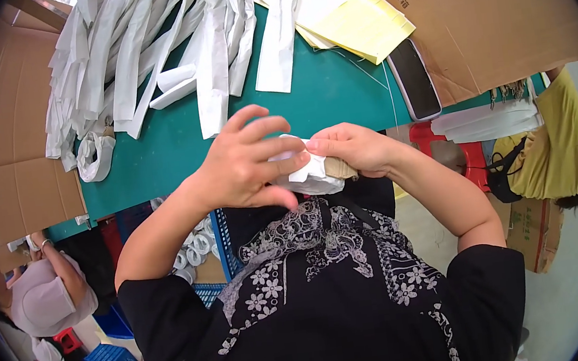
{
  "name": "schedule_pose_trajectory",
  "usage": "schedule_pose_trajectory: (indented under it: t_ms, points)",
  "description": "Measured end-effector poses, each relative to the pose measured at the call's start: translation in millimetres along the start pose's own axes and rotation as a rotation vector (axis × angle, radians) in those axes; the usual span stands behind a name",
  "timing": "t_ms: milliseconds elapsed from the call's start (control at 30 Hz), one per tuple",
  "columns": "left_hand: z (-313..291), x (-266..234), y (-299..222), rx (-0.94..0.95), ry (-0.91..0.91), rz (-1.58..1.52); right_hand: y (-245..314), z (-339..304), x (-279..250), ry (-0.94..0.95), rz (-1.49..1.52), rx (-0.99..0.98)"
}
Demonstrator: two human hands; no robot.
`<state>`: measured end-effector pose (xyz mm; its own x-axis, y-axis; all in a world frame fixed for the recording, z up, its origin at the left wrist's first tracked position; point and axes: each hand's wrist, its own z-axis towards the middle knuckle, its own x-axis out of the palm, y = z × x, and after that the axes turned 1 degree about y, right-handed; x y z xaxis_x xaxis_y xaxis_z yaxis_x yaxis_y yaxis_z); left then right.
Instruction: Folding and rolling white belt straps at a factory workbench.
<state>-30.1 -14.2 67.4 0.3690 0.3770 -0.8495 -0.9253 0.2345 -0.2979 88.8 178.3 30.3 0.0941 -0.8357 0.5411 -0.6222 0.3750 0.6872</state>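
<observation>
Just above my lap, at the near edge of the green table (178, 147), I hold a white roll (316, 183), tan at its right end. My right grip (364, 149) pinches it between thumb and fingers; my left grip (251, 158) is spread, thumb well apart, a fingertip seemingly against the roll. If the right pinch slackened, I think the roll could uncoil or drop, since the left hand is not closed round it. It might land in my lap, or in the blue crate (223, 245) of white rolls (199, 246) near left.

On the table, a white coil (96, 157) sits at the left edge, and the phone (414, 79) near the right edge could be knocked by an elbow. Farther back lie long white strips (145, 43) and yellow sheets (364, 26), between cardboard (491, 15) flaps. Beyond, one person (46, 301) is at left, another (570, 141) at right by a red stool (474, 166).
</observation>
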Motion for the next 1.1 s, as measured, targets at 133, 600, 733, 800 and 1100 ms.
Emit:
schedule_pose_trajectory:
  t_ms: [133,600,733,800,1100]
  points:
    - [-4.1,7.3,-4.0,-0.153,-0.081,-0.008,1.8,3.8,0.5,-0.045,-0.207,-0.039]
    - [-50.5,12.0,-38.8,-0.332,-0.204,-0.328,41.3,11.1,59.2,0.135,-1.352,-0.438]
    - [-73.9,-39.4,-26.0,-0.440,-0.285,0.408,45.1,21.8,71.9,-0.180,-1.450,-0.818]
    - [-96.5,-72.3,-9.3,-0.571,-0.375,0.774,46.9,25.6,65.8,-0.418,-1.234,-0.960]
    - [-357.2,-116.9,102.6,-1.201,-0.662,0.745,30.7,61.5,-6.6,-0.771,-1.117,-0.779]
